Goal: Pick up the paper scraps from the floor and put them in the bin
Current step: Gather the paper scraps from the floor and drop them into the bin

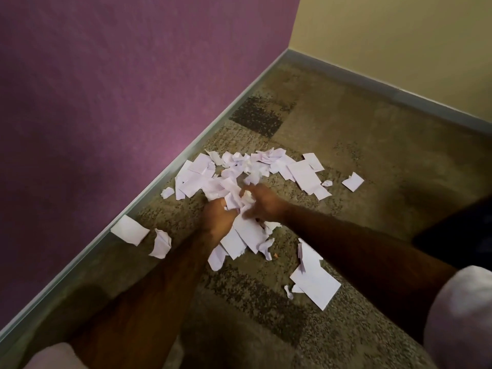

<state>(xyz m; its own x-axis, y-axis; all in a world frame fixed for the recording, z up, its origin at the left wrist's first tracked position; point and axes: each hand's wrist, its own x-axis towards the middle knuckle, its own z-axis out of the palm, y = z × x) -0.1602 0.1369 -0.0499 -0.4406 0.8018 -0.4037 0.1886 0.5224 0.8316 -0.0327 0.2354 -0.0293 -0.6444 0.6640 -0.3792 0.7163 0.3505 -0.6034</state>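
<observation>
Several white paper scraps (202,179) lie scattered on the carpet near the purple wall. My left hand (217,217) and my right hand (262,201) meet in the middle of the pile, both with fingers curled round a bunch of crumpled scraps (239,202) held between them. More scraps (246,235) hang or lie just below the hands. Loose pieces sit apart: one against the baseboard (129,230), a crumpled one (161,243) beside it, a larger sheet (316,286) at the right, and a small one (352,181) farther right. No bin is in view.
The purple wall (106,102) with a grey baseboard (80,258) runs along the left. A cream wall (399,35) closes the corner at the back. Patterned brown carpet (346,123) stretches behind the pile. A dark object (458,233) sits at the right edge.
</observation>
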